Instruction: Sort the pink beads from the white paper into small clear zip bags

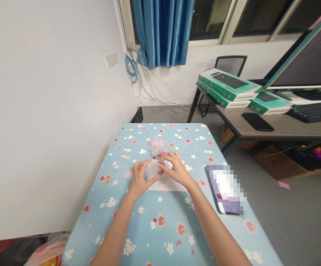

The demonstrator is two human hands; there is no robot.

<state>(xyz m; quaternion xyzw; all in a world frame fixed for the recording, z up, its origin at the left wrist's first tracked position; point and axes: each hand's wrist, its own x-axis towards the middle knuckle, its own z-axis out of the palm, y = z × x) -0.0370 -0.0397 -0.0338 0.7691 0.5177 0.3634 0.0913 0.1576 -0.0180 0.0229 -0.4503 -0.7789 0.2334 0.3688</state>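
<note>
My left hand [140, 178] is curved round the left edge of a clear round piece [152, 170], thumb below and fingers above. Its exact kind is too blurred to tell. The piece lies over a white sheet of paper [168, 185] on the table. From the right, my right hand [175, 168] reaches in with thumb and fingertips pinched together by some small dark-pink bits [161, 169]. What sits between those fingertips is too small to make out. Just beyond the hands lies a clear plastic bag [157, 145] with pink bits in and around it.
A blue flowered cloth [141, 229] covers the small table. At its right edge lies a flat purple-and-dark item [227, 203], partly pixelated. A white wall [52, 111] runs along the left. The desk [260, 129] at right holds keyboard boxes [229, 87], a phone [257, 122] and a monitor [307, 55].
</note>
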